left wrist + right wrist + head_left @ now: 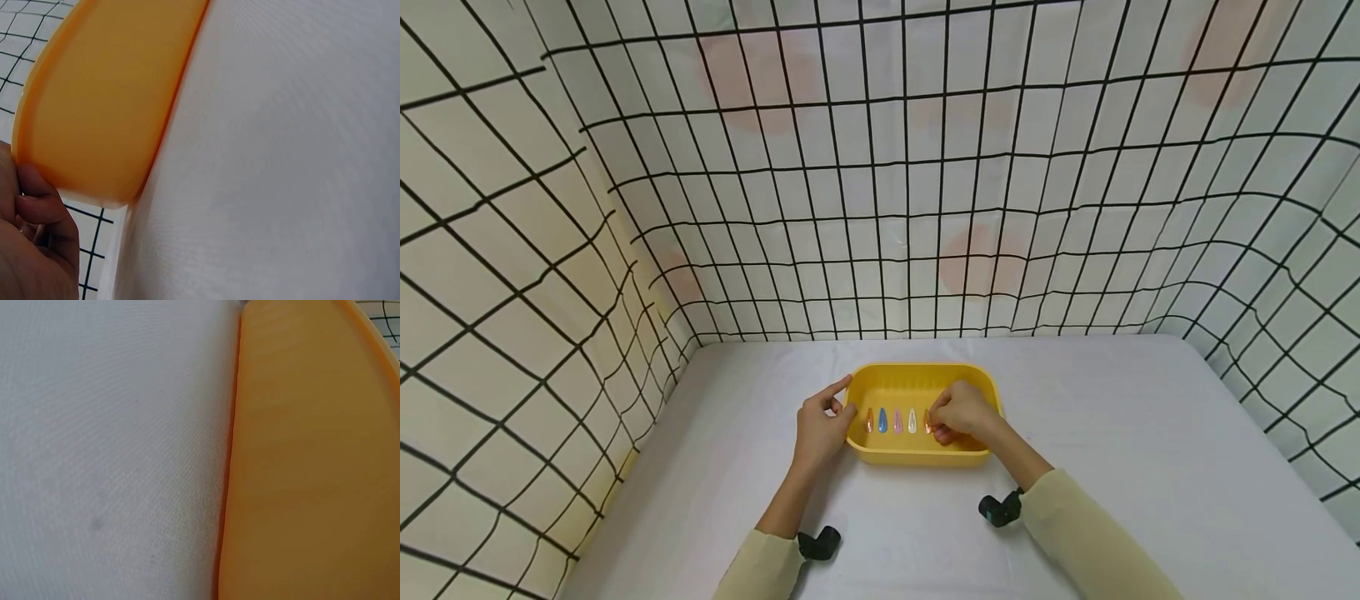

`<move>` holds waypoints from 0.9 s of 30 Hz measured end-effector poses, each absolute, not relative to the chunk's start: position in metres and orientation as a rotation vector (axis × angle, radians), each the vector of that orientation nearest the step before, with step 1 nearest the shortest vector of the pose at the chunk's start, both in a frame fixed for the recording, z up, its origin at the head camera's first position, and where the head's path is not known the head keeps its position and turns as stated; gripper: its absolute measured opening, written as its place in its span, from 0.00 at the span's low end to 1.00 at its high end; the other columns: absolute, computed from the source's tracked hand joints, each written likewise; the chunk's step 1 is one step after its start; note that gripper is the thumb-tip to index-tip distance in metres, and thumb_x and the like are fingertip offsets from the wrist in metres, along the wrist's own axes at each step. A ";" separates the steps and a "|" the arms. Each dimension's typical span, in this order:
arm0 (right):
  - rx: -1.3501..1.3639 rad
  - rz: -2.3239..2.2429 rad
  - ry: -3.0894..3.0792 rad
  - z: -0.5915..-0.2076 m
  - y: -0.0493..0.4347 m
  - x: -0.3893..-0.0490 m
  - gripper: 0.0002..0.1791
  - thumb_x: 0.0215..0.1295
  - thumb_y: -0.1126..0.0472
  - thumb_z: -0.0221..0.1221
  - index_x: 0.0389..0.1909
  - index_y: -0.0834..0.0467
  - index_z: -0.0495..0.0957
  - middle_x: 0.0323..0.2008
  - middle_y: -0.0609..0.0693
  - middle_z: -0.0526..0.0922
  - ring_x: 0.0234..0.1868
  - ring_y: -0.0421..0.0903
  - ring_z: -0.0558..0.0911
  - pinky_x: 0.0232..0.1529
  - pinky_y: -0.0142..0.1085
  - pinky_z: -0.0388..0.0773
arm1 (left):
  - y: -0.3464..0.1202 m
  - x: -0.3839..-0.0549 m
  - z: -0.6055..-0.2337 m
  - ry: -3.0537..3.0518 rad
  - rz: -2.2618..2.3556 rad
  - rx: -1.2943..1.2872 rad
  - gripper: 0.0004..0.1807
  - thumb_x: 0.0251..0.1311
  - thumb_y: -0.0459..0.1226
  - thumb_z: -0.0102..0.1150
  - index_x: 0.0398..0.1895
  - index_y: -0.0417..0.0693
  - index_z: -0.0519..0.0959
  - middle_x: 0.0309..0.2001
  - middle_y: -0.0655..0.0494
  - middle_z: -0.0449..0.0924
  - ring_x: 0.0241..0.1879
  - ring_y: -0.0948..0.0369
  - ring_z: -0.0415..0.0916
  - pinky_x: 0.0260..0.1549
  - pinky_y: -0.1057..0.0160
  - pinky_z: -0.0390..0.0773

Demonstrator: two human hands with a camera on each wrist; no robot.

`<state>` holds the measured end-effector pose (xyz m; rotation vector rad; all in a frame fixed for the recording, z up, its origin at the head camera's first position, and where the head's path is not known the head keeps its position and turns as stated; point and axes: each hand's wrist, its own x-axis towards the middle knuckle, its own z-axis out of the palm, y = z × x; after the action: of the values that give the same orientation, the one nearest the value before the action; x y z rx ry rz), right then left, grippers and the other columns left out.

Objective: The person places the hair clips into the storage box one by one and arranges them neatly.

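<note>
A shallow yellow tray [925,457] sits on the white table, its left end gripped at the rim by my left hand [822,429]. In the left wrist view, the thumb and curled fingers [39,206] lie against the tray's corner. Inside runs a row of small snap hair clips: a reddish-orange clip [870,420], a blue clip [883,420], a pink clip [898,421] and a white clip [912,420]. At the row's right end my right hand [964,410] reaches into the tray and pinches an orange clip [928,422], partly hidden by the fingertips. The right wrist view shows only the tray's outer wall [306,462] and tablecloth.
White cloth covers the table [1150,467] around the tray. A black wire grid [887,217] stands behind the table and along both sides, with pale sheeting behind it. Small black cameras [820,543] are strapped at both wrists, by the beige sleeves [1090,525].
</note>
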<state>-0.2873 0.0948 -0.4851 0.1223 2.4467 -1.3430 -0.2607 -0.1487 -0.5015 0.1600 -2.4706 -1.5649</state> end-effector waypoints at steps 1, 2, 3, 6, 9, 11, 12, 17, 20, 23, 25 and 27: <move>0.121 -1.348 2.444 -0.485 0.095 -0.287 0.04 0.63 0.67 0.66 0.34 0.65 0.85 0.25 0.56 0.85 0.19 0.45 0.84 0.26 0.34 0.84 | -0.149 -0.261 -0.501 -2.471 -1.565 0.159 0.27 0.57 0.33 0.65 0.62 0.58 0.84 0.24 0.56 0.70 0.20 0.62 0.62 0.15 0.72 0.63; 0.120 -1.352 2.440 -0.485 0.095 -0.287 0.04 0.63 0.67 0.66 0.34 0.65 0.85 0.25 0.56 0.85 0.19 0.45 0.84 0.26 0.34 0.84 | -0.149 -0.261 -0.501 -2.472 -1.563 0.159 0.27 0.57 0.34 0.65 0.62 0.59 0.84 0.24 0.56 0.70 0.20 0.62 0.62 0.15 0.72 0.63; 0.121 -1.355 2.435 -0.485 0.095 -0.286 0.03 0.63 0.67 0.66 0.34 0.65 0.85 0.25 0.56 0.85 0.19 0.45 0.84 0.26 0.34 0.84 | -0.149 -0.261 -0.501 -2.474 -1.562 0.158 0.27 0.57 0.34 0.65 0.61 0.59 0.84 0.24 0.56 0.70 0.20 0.62 0.62 0.15 0.72 0.63; 0.125 -1.364 2.430 -0.484 0.096 -0.285 0.04 0.63 0.67 0.66 0.35 0.65 0.85 0.26 0.56 0.85 0.19 0.45 0.84 0.26 0.33 0.84 | -0.148 -0.261 -0.502 -2.473 -1.565 0.159 0.26 0.57 0.34 0.65 0.61 0.59 0.84 0.24 0.56 0.70 0.19 0.62 0.62 0.15 0.72 0.64; 0.108 -1.395 2.430 -0.482 0.098 -0.284 0.05 0.64 0.66 0.66 0.38 0.65 0.84 0.26 0.56 0.85 0.19 0.45 0.84 0.26 0.33 0.84 | -0.148 -0.262 -0.502 -2.468 -1.561 0.151 0.26 0.57 0.34 0.65 0.61 0.59 0.84 0.24 0.56 0.71 0.18 0.62 0.62 0.15 0.72 0.63; 0.077 -1.424 2.443 -0.479 0.102 -0.282 0.07 0.65 0.65 0.67 0.39 0.65 0.84 0.26 0.55 0.86 0.20 0.45 0.84 0.27 0.33 0.84 | -0.148 -0.261 -0.503 -2.469 -1.559 0.148 0.26 0.57 0.34 0.65 0.61 0.59 0.84 0.23 0.56 0.71 0.18 0.62 0.62 0.14 0.71 0.63; 0.061 -1.446 2.447 -0.477 0.104 -0.281 0.08 0.65 0.64 0.67 0.40 0.65 0.83 0.27 0.55 0.86 0.21 0.46 0.84 0.28 0.34 0.85 | -0.148 -0.261 -0.503 -2.471 -1.558 0.149 0.26 0.57 0.34 0.65 0.61 0.59 0.84 0.23 0.56 0.71 0.18 0.62 0.62 0.14 0.71 0.63; -0.125 -1.565 2.456 -0.463 0.118 -0.275 0.11 0.68 0.60 0.66 0.45 0.64 0.83 0.35 0.60 0.88 0.31 0.51 0.88 0.37 0.40 0.88 | -0.151 -0.258 -0.502 -2.480 -1.565 0.166 0.26 0.58 0.35 0.65 0.61 0.61 0.84 0.24 0.55 0.71 0.18 0.62 0.62 0.15 0.71 0.64; -0.260 -1.640 2.459 -0.454 0.133 -0.271 0.13 0.70 0.59 0.64 0.47 0.65 0.83 0.40 0.64 0.87 0.36 0.55 0.89 0.40 0.42 0.88 | -0.156 -0.257 -0.501 -2.490 -1.563 0.145 0.25 0.59 0.37 0.66 0.62 0.62 0.84 0.25 0.55 0.71 0.17 0.62 0.62 0.15 0.71 0.64; -0.367 -1.668 2.495 -0.446 0.155 -0.271 0.15 0.72 0.58 0.63 0.49 0.67 0.82 0.43 0.66 0.86 0.40 0.59 0.88 0.42 0.41 0.88 | -0.164 -0.255 -0.497 -2.541 -1.527 0.097 0.25 0.62 0.42 0.68 0.64 0.62 0.82 0.26 0.54 0.72 0.17 0.62 0.63 0.16 0.71 0.64; -0.399 -1.662 2.538 -0.442 0.173 -0.271 0.17 0.72 0.57 0.63 0.51 0.67 0.81 0.44 0.66 0.85 0.41 0.59 0.88 0.42 0.38 0.87 | -0.172 -0.254 -0.494 -2.587 -1.482 0.077 0.26 0.63 0.47 0.69 0.66 0.62 0.81 0.26 0.54 0.72 0.17 0.62 0.64 0.15 0.70 0.64; -0.430 -1.606 2.623 -0.437 0.194 -0.273 0.17 0.73 0.55 0.62 0.52 0.65 0.81 0.45 0.63 0.86 0.43 0.58 0.87 0.43 0.34 0.86 | -0.181 -0.254 -0.489 -2.641 -1.394 0.043 0.27 0.63 0.52 0.68 0.66 0.60 0.81 0.26 0.55 0.73 0.16 0.63 0.65 0.16 0.69 0.65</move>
<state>-0.2725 0.1940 -0.4370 -0.4302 2.6233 -1.6063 -0.2545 -0.1807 -0.4886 0.0433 -2.6408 -1.3937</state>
